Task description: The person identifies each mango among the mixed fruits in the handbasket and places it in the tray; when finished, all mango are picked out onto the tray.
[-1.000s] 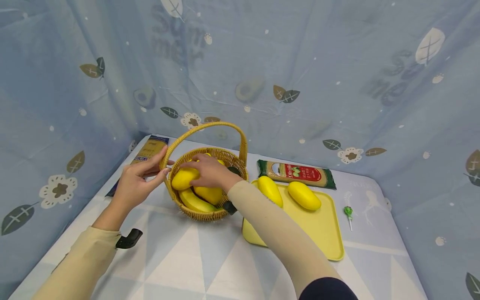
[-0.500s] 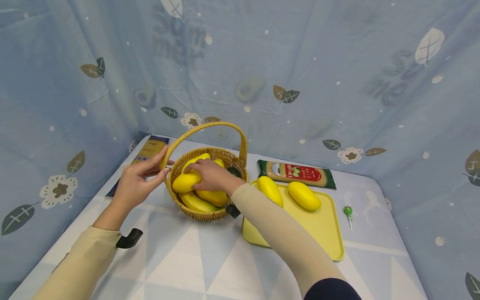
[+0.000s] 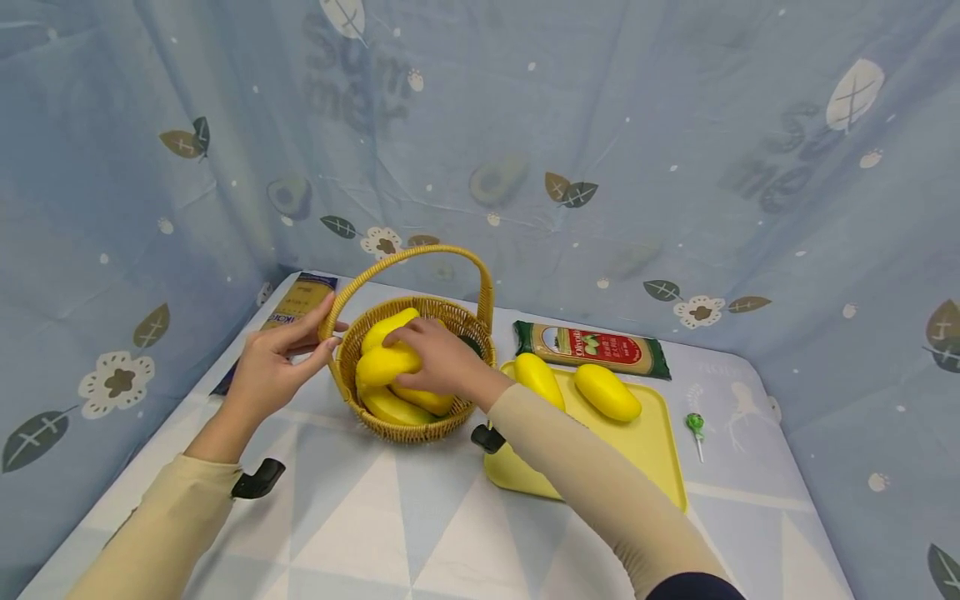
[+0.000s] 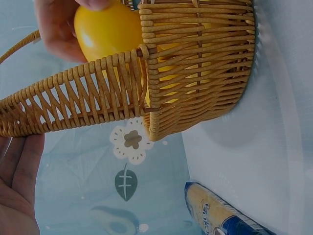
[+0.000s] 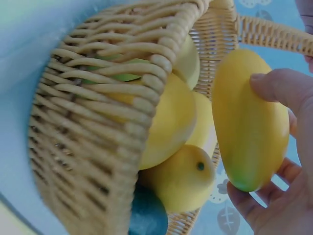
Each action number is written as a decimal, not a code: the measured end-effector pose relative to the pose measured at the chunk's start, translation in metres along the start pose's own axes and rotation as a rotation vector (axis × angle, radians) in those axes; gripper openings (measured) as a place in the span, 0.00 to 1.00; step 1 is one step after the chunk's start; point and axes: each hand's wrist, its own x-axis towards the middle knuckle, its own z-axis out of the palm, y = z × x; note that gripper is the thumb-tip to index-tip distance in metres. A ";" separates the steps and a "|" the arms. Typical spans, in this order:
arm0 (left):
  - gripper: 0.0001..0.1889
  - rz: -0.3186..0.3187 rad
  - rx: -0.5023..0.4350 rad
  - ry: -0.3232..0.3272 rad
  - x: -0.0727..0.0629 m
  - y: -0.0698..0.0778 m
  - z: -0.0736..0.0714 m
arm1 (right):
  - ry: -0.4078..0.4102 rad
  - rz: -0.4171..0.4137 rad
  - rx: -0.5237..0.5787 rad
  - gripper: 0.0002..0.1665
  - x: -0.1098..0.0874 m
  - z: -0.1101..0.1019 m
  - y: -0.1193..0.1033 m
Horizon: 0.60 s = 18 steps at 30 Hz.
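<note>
In the head view my left hand (image 3: 277, 367) holds the left side of the handle (image 3: 420, 250) of a wicker basket (image 3: 408, 432), thumb and fingers on either side. My right hand (image 3: 442, 358) reaches over the basket and grips a yellow mango (image 5: 247, 122), thumb on one side and fingers on the other. In the right wrist view this mango has a green-tinged end and stands apart from the fruit pile. Below it lie more yellow mangoes (image 5: 181, 178), a banana (image 3: 393, 408) and a dark green rounded thing (image 5: 149, 213) partly hidden by the rim.
Right of the basket is a yellow tray (image 3: 637, 454) with two mangoes (image 3: 607, 392) on it. A pasta packet (image 3: 592, 348) lies behind the tray, another packet (image 3: 303, 298) at the back left. A green lollipop (image 3: 696, 427) lies far right. Patterned curtains (image 3: 480, 125) enclose the table.
My right hand has drawn back slightly to the right with the mango, uncovering more fruit behind it. The left hand stays on the basket handle.
</note>
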 end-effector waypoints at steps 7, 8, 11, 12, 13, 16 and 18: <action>0.39 0.000 -0.013 0.001 -0.001 0.000 0.001 | 0.073 0.033 0.080 0.29 -0.032 -0.009 0.010; 0.39 0.000 -0.012 0.001 -0.001 0.000 0.001 | 0.088 0.035 0.090 0.29 -0.037 -0.010 0.013; 0.39 0.004 -0.006 0.002 -0.001 -0.001 0.001 | 0.123 0.052 0.128 0.29 -0.053 -0.013 0.020; 0.39 0.005 -0.004 0.003 -0.001 -0.001 0.001 | 0.134 0.061 0.140 0.29 -0.059 -0.014 0.023; 0.39 0.006 -0.001 0.004 -0.001 -0.001 0.001 | 0.145 0.073 0.152 0.29 -0.064 -0.015 0.025; 0.39 0.009 0.003 0.008 -0.001 -0.004 0.001 | 0.181 0.108 0.182 0.29 -0.080 -0.017 0.032; 0.39 0.014 0.007 0.011 -0.001 -0.005 0.001 | 0.209 0.128 0.194 0.29 -0.090 -0.018 0.036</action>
